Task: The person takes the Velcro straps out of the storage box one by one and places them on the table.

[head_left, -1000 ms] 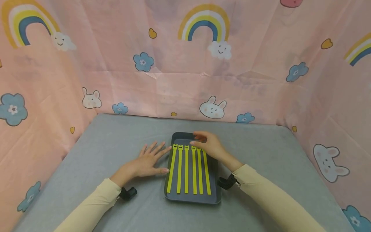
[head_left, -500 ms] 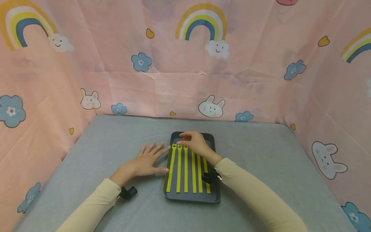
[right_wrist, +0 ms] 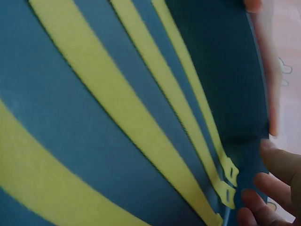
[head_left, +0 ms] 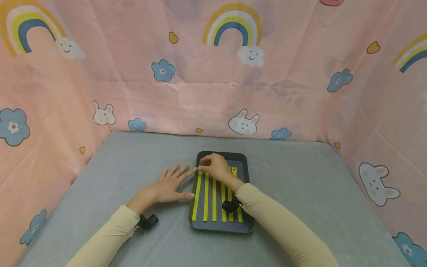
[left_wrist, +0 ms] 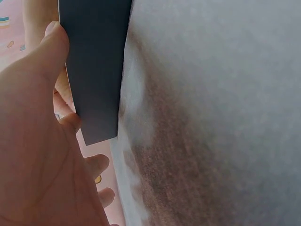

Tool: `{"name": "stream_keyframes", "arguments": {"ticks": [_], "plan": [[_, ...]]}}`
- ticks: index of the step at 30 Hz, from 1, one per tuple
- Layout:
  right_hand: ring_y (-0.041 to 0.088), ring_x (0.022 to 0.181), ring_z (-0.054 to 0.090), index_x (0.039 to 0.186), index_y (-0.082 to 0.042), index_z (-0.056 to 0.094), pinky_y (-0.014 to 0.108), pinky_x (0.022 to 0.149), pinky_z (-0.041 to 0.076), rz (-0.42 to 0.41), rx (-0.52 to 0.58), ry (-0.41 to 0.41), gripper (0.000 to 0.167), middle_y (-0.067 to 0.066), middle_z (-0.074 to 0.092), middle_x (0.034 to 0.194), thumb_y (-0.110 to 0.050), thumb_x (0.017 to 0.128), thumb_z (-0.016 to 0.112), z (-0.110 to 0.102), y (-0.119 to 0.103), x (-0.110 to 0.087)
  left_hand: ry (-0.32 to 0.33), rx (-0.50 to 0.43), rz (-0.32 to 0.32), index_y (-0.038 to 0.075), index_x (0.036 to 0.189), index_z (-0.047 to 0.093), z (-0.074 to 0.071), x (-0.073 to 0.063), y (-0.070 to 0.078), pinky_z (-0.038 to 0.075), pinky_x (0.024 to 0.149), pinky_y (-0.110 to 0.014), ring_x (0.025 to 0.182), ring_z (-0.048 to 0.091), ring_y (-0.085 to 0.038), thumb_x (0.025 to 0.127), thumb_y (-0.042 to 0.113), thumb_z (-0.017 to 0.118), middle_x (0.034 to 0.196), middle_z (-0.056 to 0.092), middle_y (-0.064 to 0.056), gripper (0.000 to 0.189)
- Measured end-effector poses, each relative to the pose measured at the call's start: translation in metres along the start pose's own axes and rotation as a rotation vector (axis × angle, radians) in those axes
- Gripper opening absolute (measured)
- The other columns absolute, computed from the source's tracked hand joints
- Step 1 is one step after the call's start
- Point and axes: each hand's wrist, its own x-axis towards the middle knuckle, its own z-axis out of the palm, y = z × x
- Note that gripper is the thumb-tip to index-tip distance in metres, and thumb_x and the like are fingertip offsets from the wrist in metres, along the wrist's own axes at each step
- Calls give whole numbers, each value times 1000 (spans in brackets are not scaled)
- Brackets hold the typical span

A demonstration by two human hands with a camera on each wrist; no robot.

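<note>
Several yellow hook-and-loop cable ties (head_left: 197, 196) lie lengthwise, side by side, in a dark grey tray (head_left: 220, 229). Their slotted heads point to the far end. My left hand (head_left: 168, 189) has its fingers spread at the tray's left side, thumb and index fingertips right at the rim; the left wrist view shows the thumb against the tray wall (left_wrist: 96, 70). Over the far left of the tray is my right hand (head_left: 217, 168), thumb and fingers loosely curved with a gap between them. In the right wrist view, its fingertips are beside the slotted heads of the ties (right_wrist: 120, 106), holding nothing.
The tray stands on a table covered with grey cloth (head_left: 300, 178). A pink patterned curtain (head_left: 186, 104) closes off the back and both sides. Black wrist cameras (head_left: 148, 222) sit below each hand.
My right hand has moved left across the tray's far end, from the right-hand ties to the left-hand ones. My left hand has stayed at the rim, and the ties lie as before.
</note>
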Motion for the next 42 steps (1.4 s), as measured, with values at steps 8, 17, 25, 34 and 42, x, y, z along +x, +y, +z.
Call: {"name": "stream_keyframes", "arguments": {"ticks": [8, 17, 25, 34, 42], "plan": [[29, 105, 58, 113, -6, 75, 43, 90, 51, -26, -93, 88, 32, 12, 67, 112, -23, 86, 77, 10, 4, 2, 5, 1, 13, 35, 160, 13, -3, -2, 3, 0, 118, -71, 155, 1, -42, 86, 76, 50, 169, 10, -11, 92], [29, 98, 53, 109, -8, 77, 45, 84, 45, -3, -144, 154, 32, 13, 65, 110, -29, 85, 79, 17, 8, 0, -12, 10, -7, 36, 159, 12, -6, -2, 7, 1, 119, -70, 156, 1, -40, 88, 72, 53, 169, 9, -7, 90], [29, 101, 53, 107, -8, 77, 48, 88, 44, 12, -169, 171, 32, 13, 64, 112, -30, 84, 79, 23, 11, 2, -14, -2, -17, 41, 159, 9, -3, -2, 5, -1, 121, -66, 156, -1, -37, 87, 73, 53, 169, 7, -3, 90], [28, 99, 54, 103, -8, 78, 45, 85, 44, 1, -195, 186, 25, 11, 66, 109, -24, 83, 81, 26, 8, 3, -20, 1, -13, 38, 159, 11, -5, -3, 7, 1, 120, -67, 156, 1, -39, 88, 72, 53, 169, 8, -5, 89], [28, 99, 52, 102, -11, 78, 44, 83, 42, 12, -200, 206, 26, 11, 64, 110, -27, 82, 82, 27, 9, 3, -4, -5, -4, 36, 159, 12, -3, -3, 5, 2, 119, -70, 155, 2, -41, 88, 72, 52, 169, 10, -9, 90]]}}
